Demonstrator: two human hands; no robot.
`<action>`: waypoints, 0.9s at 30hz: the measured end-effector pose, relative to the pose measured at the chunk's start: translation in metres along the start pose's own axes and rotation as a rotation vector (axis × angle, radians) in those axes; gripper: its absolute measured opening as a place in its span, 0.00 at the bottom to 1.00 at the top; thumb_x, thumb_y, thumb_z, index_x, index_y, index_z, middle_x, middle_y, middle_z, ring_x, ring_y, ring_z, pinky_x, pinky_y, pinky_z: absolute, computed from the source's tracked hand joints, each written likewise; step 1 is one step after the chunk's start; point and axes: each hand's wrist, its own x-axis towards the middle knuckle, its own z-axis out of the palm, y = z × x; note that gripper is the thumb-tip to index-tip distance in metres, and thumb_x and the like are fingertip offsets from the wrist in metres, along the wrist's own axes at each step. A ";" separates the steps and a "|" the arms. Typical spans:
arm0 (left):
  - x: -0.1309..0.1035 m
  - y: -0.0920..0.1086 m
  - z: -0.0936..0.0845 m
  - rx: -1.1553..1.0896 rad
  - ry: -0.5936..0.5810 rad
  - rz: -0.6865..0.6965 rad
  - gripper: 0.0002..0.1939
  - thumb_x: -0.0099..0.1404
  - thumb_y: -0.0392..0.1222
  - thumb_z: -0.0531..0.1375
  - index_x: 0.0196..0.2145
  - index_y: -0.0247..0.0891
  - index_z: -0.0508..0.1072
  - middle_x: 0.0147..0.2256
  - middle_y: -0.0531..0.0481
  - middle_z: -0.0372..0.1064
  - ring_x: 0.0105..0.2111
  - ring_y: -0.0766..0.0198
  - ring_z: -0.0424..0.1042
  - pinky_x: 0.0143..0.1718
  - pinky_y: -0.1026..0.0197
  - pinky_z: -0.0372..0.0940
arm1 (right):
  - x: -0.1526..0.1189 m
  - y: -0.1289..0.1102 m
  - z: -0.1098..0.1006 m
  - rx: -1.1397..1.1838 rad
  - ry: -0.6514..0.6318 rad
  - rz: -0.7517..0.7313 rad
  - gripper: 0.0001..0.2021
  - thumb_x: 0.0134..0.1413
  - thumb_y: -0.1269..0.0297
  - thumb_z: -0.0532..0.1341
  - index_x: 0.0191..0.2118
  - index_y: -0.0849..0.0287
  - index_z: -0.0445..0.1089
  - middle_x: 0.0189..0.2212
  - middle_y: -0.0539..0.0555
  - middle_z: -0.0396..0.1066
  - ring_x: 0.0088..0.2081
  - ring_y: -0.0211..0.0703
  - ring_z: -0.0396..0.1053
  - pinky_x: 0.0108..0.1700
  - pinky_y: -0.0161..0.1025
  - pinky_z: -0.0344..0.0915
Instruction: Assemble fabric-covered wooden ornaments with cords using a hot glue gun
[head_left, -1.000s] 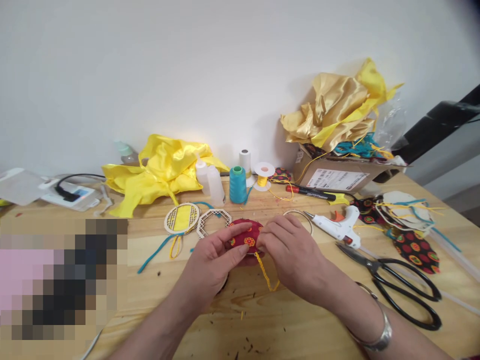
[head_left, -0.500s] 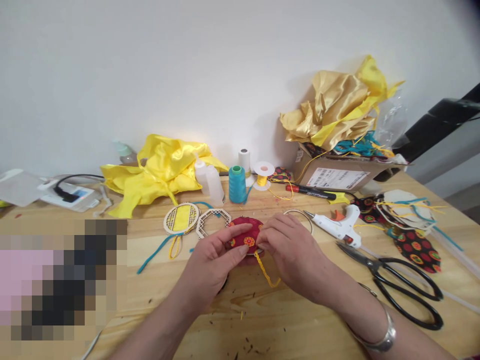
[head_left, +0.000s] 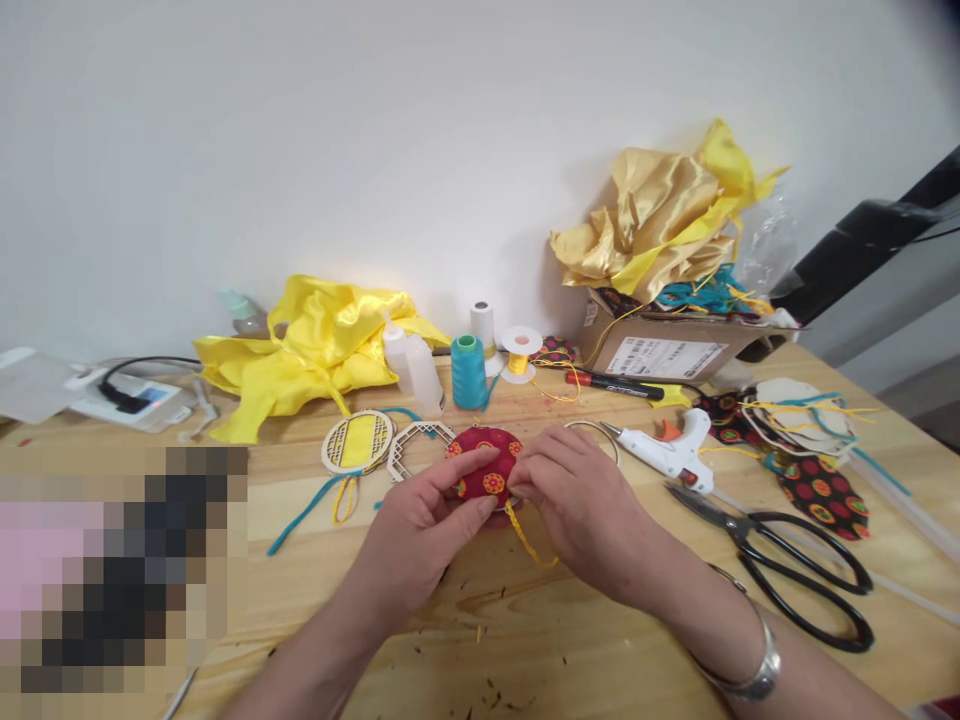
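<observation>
Between my hands is a round red fabric piece (head_left: 487,462) printed with flowers, held just over the table. My left hand (head_left: 431,515) grips it at its left and lower edge, with thumb and fingers on the cloth. My right hand (head_left: 581,500) is closed in a pinch at its right edge; the fingertips partly hide what lies between them. A braided yellow cord (head_left: 523,535) hangs from the lower edge beside my right fingers. Behind the fabric piece lie a lattice frame (head_left: 420,440) and a ring (head_left: 611,437), both partly covered by my hands.
White glue gun (head_left: 667,447) and black-handled scissors (head_left: 780,560) lie at right. A teal thread cone (head_left: 468,375), white bottles (head_left: 421,372) and a yellow spool (head_left: 519,355) stand behind. A cardboard box (head_left: 660,350) holds fabric. Yellow cloth (head_left: 307,350) and a round lattice ornament (head_left: 358,442) are at left.
The whole view has shifted slightly. Both hands keep hold of the red fabric piece in nearly the same pose; more of its upper surface shows.
</observation>
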 end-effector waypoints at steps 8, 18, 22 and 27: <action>0.001 -0.003 0.003 -0.124 0.017 -0.024 0.15 0.55 0.37 0.66 0.42 0.42 0.77 0.44 0.51 0.77 0.39 0.64 0.75 0.42 0.63 0.70 | -0.002 0.003 0.002 -0.117 -0.073 -0.097 0.05 0.56 0.74 0.57 0.30 0.61 0.67 0.29 0.52 0.70 0.33 0.42 0.60 0.37 0.40 0.53; 0.004 0.000 0.004 -0.126 0.038 -0.067 0.15 0.51 0.36 0.69 0.39 0.41 0.78 0.34 0.53 0.79 0.33 0.69 0.76 0.37 0.70 0.70 | -0.001 0.002 0.002 -0.136 -0.060 -0.105 0.02 0.54 0.73 0.61 0.31 0.61 0.68 0.29 0.52 0.70 0.34 0.44 0.61 0.37 0.42 0.54; 0.005 0.000 0.004 -0.200 0.050 -0.076 0.15 0.50 0.36 0.69 0.39 0.39 0.78 0.35 0.51 0.80 0.34 0.67 0.77 0.38 0.68 0.70 | -0.001 0.002 0.002 -0.087 -0.031 -0.075 0.04 0.56 0.73 0.58 0.33 0.62 0.69 0.31 0.53 0.71 0.35 0.44 0.62 0.38 0.42 0.57; 0.003 0.011 0.009 -0.293 0.105 -0.079 0.16 0.48 0.35 0.70 0.37 0.34 0.78 0.37 0.45 0.79 0.36 0.60 0.78 0.38 0.65 0.72 | 0.003 0.007 -0.011 0.018 0.131 0.033 0.09 0.60 0.74 0.53 0.41 0.63 0.69 0.38 0.58 0.72 0.40 0.45 0.64 0.44 0.43 0.62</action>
